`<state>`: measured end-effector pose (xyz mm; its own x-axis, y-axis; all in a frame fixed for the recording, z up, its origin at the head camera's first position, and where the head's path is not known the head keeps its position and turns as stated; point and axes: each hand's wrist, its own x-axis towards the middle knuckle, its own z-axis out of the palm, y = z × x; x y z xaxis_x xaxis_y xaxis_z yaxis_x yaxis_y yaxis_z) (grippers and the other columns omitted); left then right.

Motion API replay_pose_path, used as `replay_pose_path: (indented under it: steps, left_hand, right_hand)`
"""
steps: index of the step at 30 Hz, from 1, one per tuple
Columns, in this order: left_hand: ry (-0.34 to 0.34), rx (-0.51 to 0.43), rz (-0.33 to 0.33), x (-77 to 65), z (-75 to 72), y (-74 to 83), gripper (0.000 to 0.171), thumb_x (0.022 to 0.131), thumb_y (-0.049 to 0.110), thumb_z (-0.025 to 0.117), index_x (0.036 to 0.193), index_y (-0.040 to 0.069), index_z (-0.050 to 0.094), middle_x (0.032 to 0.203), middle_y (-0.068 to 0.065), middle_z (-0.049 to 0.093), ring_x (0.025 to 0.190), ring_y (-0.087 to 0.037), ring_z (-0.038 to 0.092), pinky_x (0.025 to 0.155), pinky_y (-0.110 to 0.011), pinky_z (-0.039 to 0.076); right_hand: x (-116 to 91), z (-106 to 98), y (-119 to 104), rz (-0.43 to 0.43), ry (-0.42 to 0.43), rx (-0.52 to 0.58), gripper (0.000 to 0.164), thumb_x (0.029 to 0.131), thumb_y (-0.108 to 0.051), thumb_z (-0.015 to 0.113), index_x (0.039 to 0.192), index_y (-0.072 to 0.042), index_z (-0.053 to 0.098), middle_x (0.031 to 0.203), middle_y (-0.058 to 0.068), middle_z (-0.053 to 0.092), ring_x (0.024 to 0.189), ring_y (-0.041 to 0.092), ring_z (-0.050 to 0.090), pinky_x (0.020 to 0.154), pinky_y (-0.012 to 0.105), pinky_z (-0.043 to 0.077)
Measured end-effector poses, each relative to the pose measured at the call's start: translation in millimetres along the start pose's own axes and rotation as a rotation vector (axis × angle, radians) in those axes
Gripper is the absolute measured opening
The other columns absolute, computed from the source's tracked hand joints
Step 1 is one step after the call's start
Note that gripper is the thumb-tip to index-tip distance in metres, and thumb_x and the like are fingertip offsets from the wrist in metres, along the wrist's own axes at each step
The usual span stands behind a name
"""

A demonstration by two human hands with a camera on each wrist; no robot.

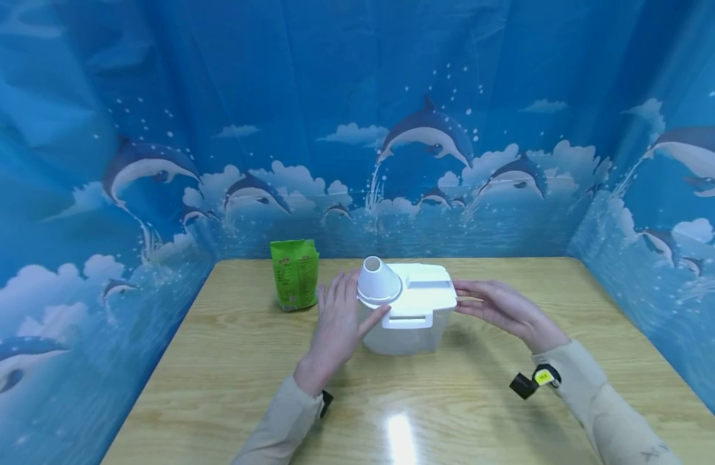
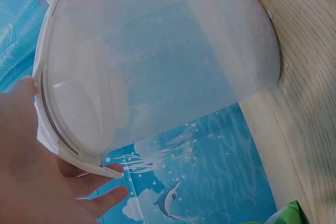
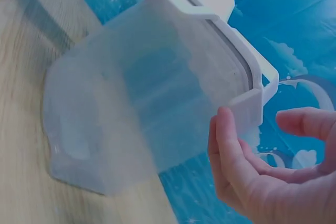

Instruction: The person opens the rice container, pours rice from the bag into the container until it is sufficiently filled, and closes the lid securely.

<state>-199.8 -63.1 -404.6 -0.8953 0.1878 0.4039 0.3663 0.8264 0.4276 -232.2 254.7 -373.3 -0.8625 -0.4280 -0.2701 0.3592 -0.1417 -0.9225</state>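
A translucent plastic storage container (image 1: pixel 404 339) stands on the table with a white lid (image 1: pixel 429 276) on top. At the lid's left sits a white cone-shaped cup (image 1: pixel 379 282), narrow end up. My left hand (image 1: pixel 336 316) holds the lid's left end, thumb at the front edge and fingers along the side; in the left wrist view, fingertips (image 2: pixel 113 195) show past the rim. With bent fingers my right hand (image 1: pixel 499 307) touches the lid's right-end flap (image 3: pixel 248 109). Its thumb (image 3: pixel 304 121) stands apart from the lid in the right wrist view.
A green printed bag (image 1: pixel 296 274) stands upright behind and left of the container. The light wood table (image 1: pixel 217 387) is bordered at the back and sides by a blue dolphin-print curtain (image 1: pixel 357 84). Both wrists wear small black devices.
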Motion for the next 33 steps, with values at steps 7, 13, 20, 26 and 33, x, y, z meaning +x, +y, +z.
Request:
replay_pose_path:
  steps: [7,13,20,26,33]
  left_hand:
    - [0.004,-0.017,-0.001,0.0,1.2,-0.5,0.087,0.093,0.062,0.060,0.154,0.005,0.035,0.153,-0.020,0.044,0.144,-0.039,0.036,0.120,-0.066,0.017]
    - [0.023,-0.030,0.021,0.1,2.1,-0.9,0.086,0.093,0.060,0.061,0.153,0.004,0.036,0.152,-0.021,0.045,0.143,-0.040,0.038,0.120,-0.065,0.018]
    - [0.017,-0.032,0.017,0.1,3.2,-1.8,0.087,0.093,0.060,0.062,0.154,0.004,0.035,0.152,-0.021,0.044,0.143,-0.039,0.038,0.120,-0.064,0.019]
    - [0.012,-0.039,0.015,-0.6,3.5,-1.6,0.087,0.094,0.060,0.061,0.154,0.003,0.035,0.153,-0.021,0.043,0.144,-0.039,0.037,0.121,-0.063,0.019]
    - [0.039,-0.036,0.036,-0.2,3.9,-2.4,0.085,0.093,0.058,0.063,0.152,0.002,0.037,0.149,-0.021,0.047,0.141,-0.039,0.040,0.120,-0.062,0.022]
  right_hand:
    - [7,1,0,0.053,-0.009,0.096,0.020,0.108,-0.016,0.049,0.109,-0.009,0.068,0.115,0.008,0.067,0.107,0.018,0.067,0.101,0.031,0.054]
    - [14,4,1,0.086,-0.012,0.127,0.024,0.109,-0.016,0.047,0.105,-0.010,0.069,0.109,0.007,0.070,0.103,0.016,0.068,0.096,0.029,0.056]
    - [20,2,3,0.078,-0.045,0.130,0.030,0.110,-0.016,0.041,0.102,-0.009,0.069,0.106,0.007,0.072,0.102,0.017,0.069,0.094,0.028,0.056]
    - [24,1,4,0.088,-0.036,0.135,0.032,0.109,-0.013,0.039,0.099,-0.008,0.069,0.103,0.005,0.069,0.097,0.015,0.065,0.092,0.025,0.056]
    - [24,3,2,0.078,0.031,0.154,0.020,0.107,-0.010,0.048,0.102,-0.007,0.066,0.104,0.005,0.067,0.096,0.014,0.067,0.090,0.025,0.057]
